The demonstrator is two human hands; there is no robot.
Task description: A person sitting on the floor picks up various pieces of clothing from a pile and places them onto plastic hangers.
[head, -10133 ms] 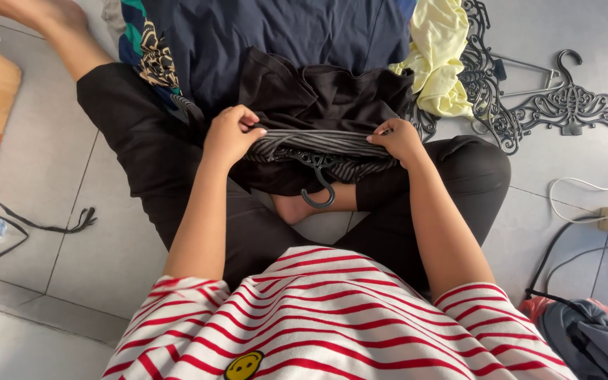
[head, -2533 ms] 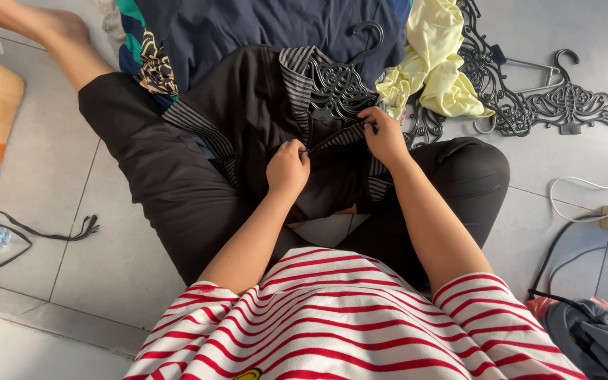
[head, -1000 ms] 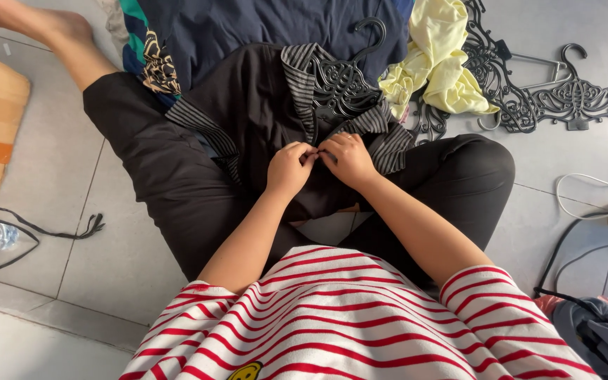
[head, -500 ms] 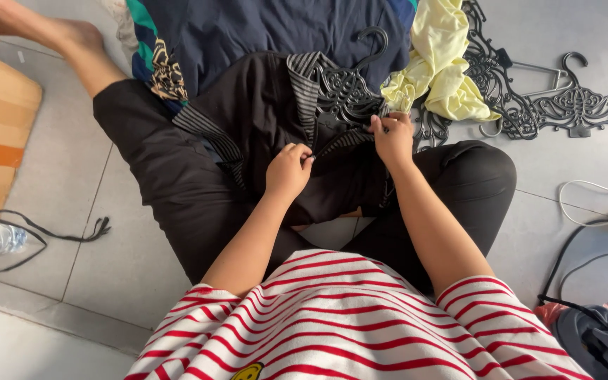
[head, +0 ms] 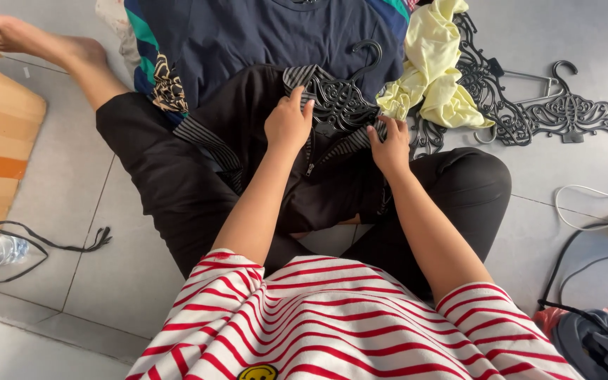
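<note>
Black zip jacket (head: pixel 304 176) w/ grey-striped collar and cuffs lies spread across the person's lap, on the floor (head: pixel 72 232), a black ornate plastic hanger (head: pixel 343 98) pushed inside the neck, hook poking out above the collar.

Left hand (head: pixel 288 123): fingers bent, grip closed on the jacket's left front just below the collar, beside the hanger arm. Right hand (head: pixel 390 148): fingers curled, grip pressed on the right shoulder/front edge, just right of the zip; can't tell if it pinches cloth or only holds it flat.

Handling, as a judgement: jacket is soft, floppy, light, slides easily off the hanger arms; hanger is stiff but thin, fretwork likely to snag cloth. Best hold is at the shoulders or collar, close to the hanger arms, not lower down where it would just sag.

Beyond both grips: navy T-shirt (head: pixel 262 35). Up and right of the right grip: yellow garment (head: pixel 434 70), then a heap of spare black hangers (head: pixel 564 116).

Vs half a sec ago: both hands were together at the zip, mid-front; now they've split, left moved up to the collar, right out toward the shoulder. Jacket sits about the same on the lap.
</note>
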